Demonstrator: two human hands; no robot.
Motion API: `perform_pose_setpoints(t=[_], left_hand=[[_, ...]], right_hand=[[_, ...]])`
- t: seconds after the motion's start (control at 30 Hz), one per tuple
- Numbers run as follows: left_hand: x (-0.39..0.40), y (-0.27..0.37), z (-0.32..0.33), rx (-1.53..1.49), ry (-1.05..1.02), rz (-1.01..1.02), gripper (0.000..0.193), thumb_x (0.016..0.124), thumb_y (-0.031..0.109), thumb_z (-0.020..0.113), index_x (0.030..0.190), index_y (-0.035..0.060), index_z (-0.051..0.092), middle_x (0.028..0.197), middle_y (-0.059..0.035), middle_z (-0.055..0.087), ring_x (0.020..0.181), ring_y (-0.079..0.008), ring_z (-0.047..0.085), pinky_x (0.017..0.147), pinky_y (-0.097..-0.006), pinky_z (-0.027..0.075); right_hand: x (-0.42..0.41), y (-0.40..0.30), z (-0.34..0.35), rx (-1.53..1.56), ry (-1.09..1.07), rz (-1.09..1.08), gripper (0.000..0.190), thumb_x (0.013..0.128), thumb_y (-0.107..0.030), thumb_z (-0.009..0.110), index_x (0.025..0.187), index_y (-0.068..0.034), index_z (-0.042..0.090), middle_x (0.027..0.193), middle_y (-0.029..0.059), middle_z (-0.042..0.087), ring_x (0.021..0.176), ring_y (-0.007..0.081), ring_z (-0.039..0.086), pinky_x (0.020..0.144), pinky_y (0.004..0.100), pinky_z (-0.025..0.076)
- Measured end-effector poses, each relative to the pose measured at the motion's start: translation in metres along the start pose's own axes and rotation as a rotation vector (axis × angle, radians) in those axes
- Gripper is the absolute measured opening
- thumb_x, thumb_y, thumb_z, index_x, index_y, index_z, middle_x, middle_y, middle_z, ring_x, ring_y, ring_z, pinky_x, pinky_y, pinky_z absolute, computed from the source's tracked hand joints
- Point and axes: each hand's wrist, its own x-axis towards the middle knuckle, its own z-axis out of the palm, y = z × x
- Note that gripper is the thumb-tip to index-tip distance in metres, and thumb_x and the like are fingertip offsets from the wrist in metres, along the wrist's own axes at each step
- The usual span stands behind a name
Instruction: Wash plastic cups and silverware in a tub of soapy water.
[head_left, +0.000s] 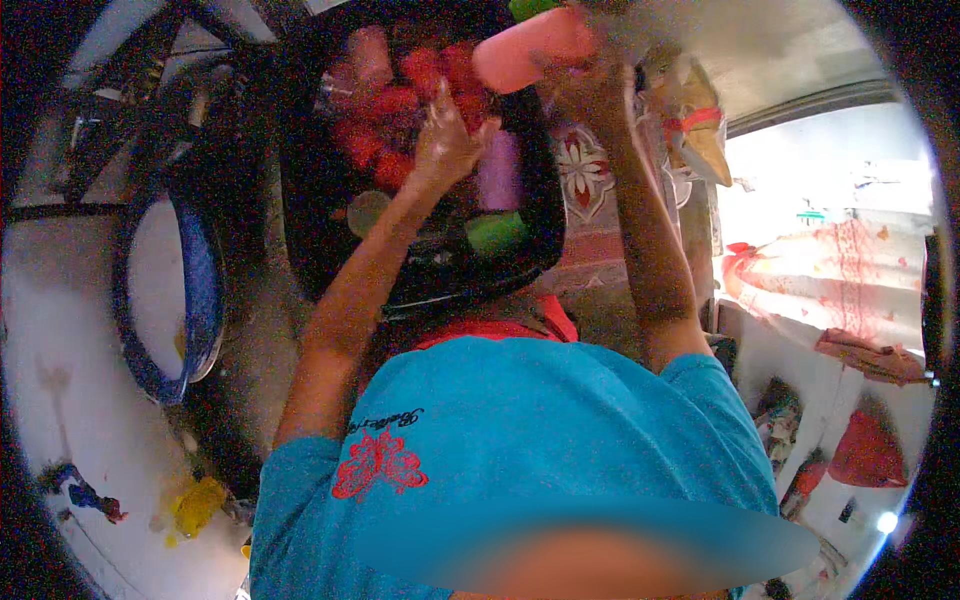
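Before me is a black tub (551, 225) holding a jumble of red items (379, 105) that are too blurred to name. My left hand (450, 142) is over these red items inside the tub, thumb and a finger spread apart; whether it touches them is unclear. My right hand (581, 90), dark and blurred, grips a pink cylindrical container (525, 56) above the tub's right side. A purple cylinder (499, 172), a green cylinder (496, 232) and a pale round piece (369, 213) also lie in the tub. Another pinkish cylinder (370, 56) is near its far side.
A blue-rimmed oval basin (201, 285) stands to the left. Patterned cloth (589, 176) lies beside the tub on the right, with a tan bag (694, 124) beyond it. Yellow material (198, 507) is on the floor at lower left. A red item (870, 450) is at lower right.
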Motion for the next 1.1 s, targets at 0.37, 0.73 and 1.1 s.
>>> perform_pose_setpoints(t=[0.37, 0.73, 1.1], left_hand=[[-0.038, -0.020, 0.086, -0.199, -0.340, -0.393, 0.079, 0.082, 0.045, 0.062, 0.139, 0.0034, 0.027, 0.112, -0.0286, 0.059, 0.095, -0.0395, 0.063, 0.079, -0.0509, 0.052], [0.004, -0.046, -0.014, -1.668, -0.396, -0.690, 0.040, 0.090, 0.040, 0.056, 0.116, 0.0101, 0.056, 0.108, -0.0096, 0.063, 0.097, -0.0240, 0.063, 0.084, -0.0414, 0.055], [0.032, -0.045, -0.062, -0.823, 0.468, -0.326, 0.102, 0.072, 0.016, 0.080, 0.145, 0.0016, 0.011, 0.134, -0.0172, 0.042, 0.118, -0.0275, 0.047, 0.101, -0.0367, 0.039]], right_hand=[[-0.021, 0.035, -0.050, 0.388, 0.033, -0.092, 0.060, 0.087, -0.041, 0.062, 0.132, -0.005, 0.043, 0.127, 0.0173, 0.053, 0.110, 0.0328, 0.057, 0.088, 0.0448, 0.053], [-0.032, 0.078, -0.012, 2.090, 0.093, 0.204, 0.053, 0.092, -0.038, 0.052, 0.132, -0.004, 0.043, 0.133, 0.0256, 0.046, 0.123, 0.0465, 0.043, 0.097, 0.0627, 0.042], [-0.018, 0.050, 0.031, 2.263, 0.584, 0.529, 0.058, 0.088, -0.042, 0.051, 0.129, -0.003, 0.043, 0.121, 0.0297, 0.049, 0.119, 0.0512, 0.043, 0.101, 0.0696, 0.032]])
